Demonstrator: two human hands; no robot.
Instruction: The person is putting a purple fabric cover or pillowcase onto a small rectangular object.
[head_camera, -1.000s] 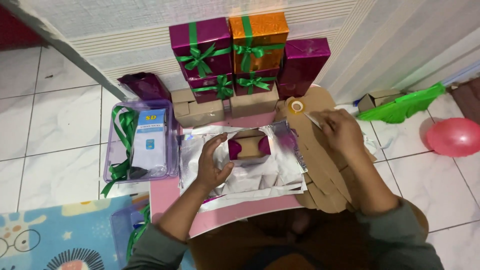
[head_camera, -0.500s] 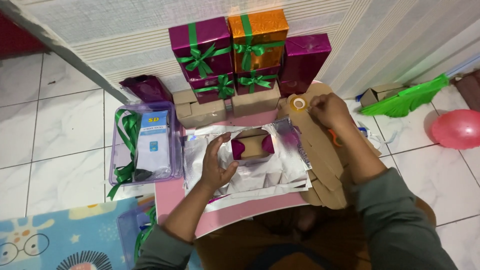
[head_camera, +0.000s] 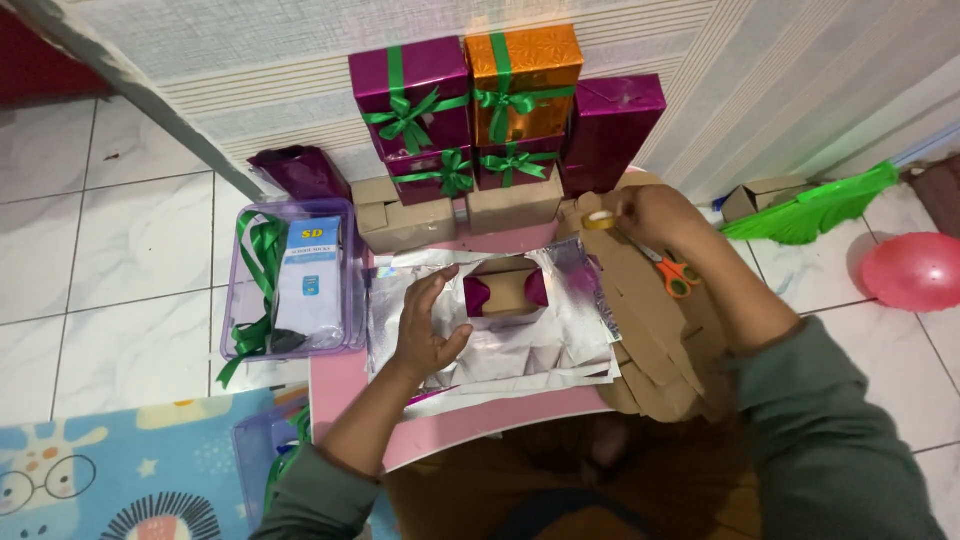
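Here a pink low table (head_camera: 350, 390) stands on white tiled floor (head_camera: 90, 240) against a ribbed wall, wrapped gift boxes (head_camera: 470, 100) stacked behind it. The left hand (head_camera: 425, 330) lies flat, fingers spread, on silver wrapping paper (head_camera: 520, 350) around a small box (head_camera: 508, 292); the right hand (head_camera: 650, 215) pinches a tape roll (head_camera: 599, 220) beside orange-handled scissors (head_camera: 675, 275).
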